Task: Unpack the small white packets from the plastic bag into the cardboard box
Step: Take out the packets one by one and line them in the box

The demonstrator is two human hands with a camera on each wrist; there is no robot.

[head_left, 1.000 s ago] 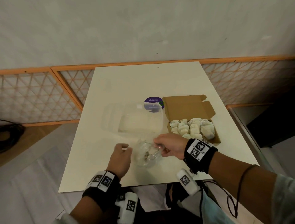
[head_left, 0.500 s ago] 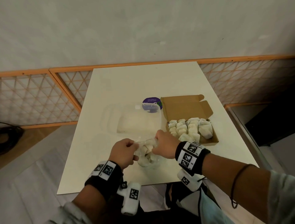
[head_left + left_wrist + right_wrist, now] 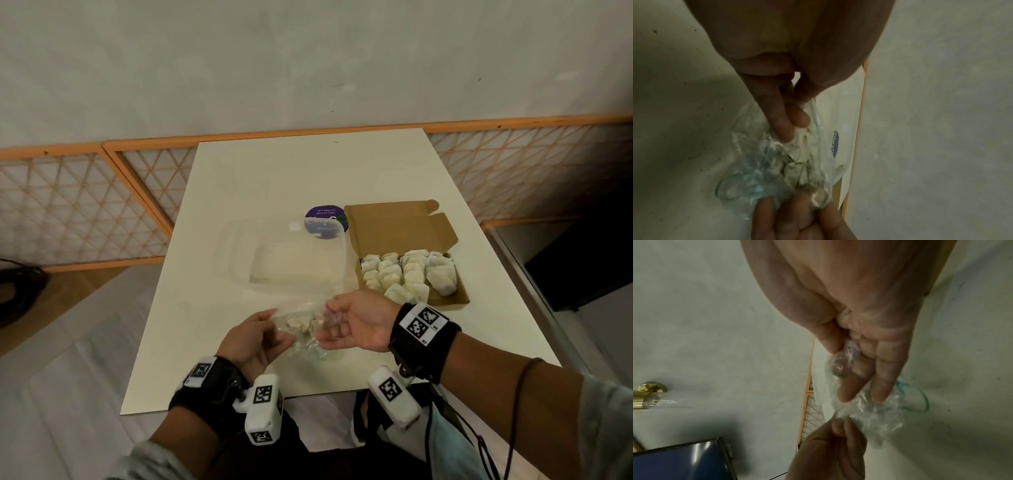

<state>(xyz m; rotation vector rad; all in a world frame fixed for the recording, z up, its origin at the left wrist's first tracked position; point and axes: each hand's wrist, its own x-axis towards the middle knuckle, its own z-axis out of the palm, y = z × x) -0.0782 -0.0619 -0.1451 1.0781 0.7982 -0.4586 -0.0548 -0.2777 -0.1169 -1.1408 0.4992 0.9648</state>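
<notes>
A crumpled clear plastic bag (image 3: 303, 330) with a few small white packets (image 3: 298, 323) inside hangs just above the table's near edge, stretched between my hands. My left hand (image 3: 270, 329) pinches its left rim between thumb and fingers (image 3: 781, 113). My right hand (image 3: 330, 325) pinches the right rim, thumb against fingers (image 3: 846, 386), palm turned up. Packets (image 3: 797, 164) show through the plastic (image 3: 869, 410). The open cardboard box (image 3: 448, 301) lies right of the hands, its flap up, packed with several white packets (image 3: 407, 274).
A large clear plastic container (image 3: 284, 257) lies on the white table (image 3: 308, 171) behind the bag. A purple round sticker (image 3: 325, 219) sits beside the box flap. An orange lattice fence (image 3: 85, 205) runs behind the table. A dark cabinet (image 3: 582, 260) stands at right.
Both hands have turned palm-up and moved slightly apart, spreading the bag's mouth open. The bag has lifted a little off the table.
</notes>
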